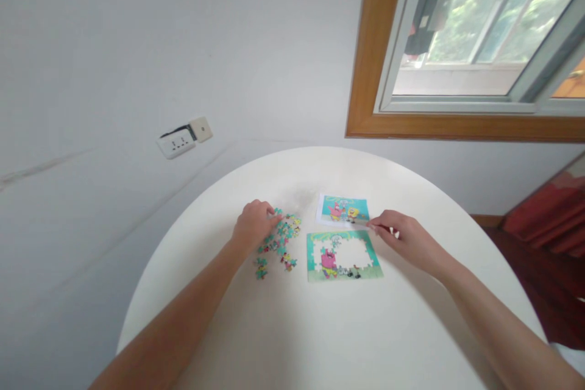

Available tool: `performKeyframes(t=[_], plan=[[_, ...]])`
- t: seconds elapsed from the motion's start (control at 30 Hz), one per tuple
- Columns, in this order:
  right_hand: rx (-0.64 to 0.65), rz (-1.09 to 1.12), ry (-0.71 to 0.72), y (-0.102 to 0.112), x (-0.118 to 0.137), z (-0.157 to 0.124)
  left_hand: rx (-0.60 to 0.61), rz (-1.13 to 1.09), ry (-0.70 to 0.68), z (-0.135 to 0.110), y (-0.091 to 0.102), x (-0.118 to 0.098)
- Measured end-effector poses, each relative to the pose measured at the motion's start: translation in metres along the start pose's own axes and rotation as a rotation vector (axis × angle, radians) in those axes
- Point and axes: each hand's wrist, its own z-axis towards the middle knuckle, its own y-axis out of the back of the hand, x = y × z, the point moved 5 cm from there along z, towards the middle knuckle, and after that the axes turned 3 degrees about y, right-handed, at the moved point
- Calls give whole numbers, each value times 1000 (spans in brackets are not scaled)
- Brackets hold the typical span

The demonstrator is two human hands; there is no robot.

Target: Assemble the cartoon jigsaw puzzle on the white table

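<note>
A partly filled jigsaw puzzle board (343,255) lies on the round white table (329,329), its middle still bare white. Behind it lies a reference picture card (343,209) with the same cartoon scene. Left of the board is a scatter of several loose puzzle pieces (278,242). My left hand (254,225) rests on the far left of that scatter, fingers curled over the pieces. My right hand (402,236) sits at the board's far right corner, fingertips pinched at the near right edge of the picture card.
A white wall with a socket plate (183,138) rises behind the table. A wood-framed window (466,55) is at the upper right. Red fabric (543,219) lies beyond the table's right edge.
</note>
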Motion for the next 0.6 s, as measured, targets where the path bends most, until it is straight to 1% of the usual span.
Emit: performKeyframes(t=[0.2, 0.6], plan=[[0, 23, 0, 1, 4, 0, 18, 8, 32, -1, 1, 0], [-3, 23, 15, -4, 1, 1, 19, -44, -71, -8, 6, -2]])
